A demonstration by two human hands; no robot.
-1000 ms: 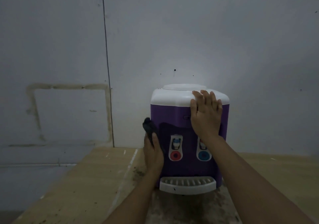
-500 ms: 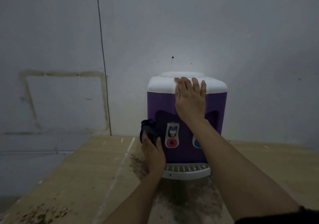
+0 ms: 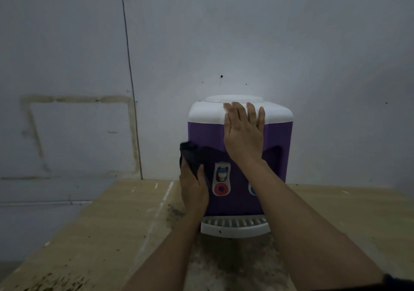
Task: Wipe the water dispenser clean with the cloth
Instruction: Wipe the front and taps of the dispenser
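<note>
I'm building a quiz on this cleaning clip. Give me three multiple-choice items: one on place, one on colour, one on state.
1. Where is the cloth?
A. on the dispenser's left front corner
B. on the drip tray
C. on the table

2. What colour is the dispenser body?
A. green
B. purple
C. yellow

3. How is the right hand?
A. clenched in a fist
B. flat on the dispenser
C. gripping the cloth

Key: 1 A, the left hand presses it there; 2 B, purple below a white lid; 3 B, its fingers lie spread over the lid's edge.
</note>
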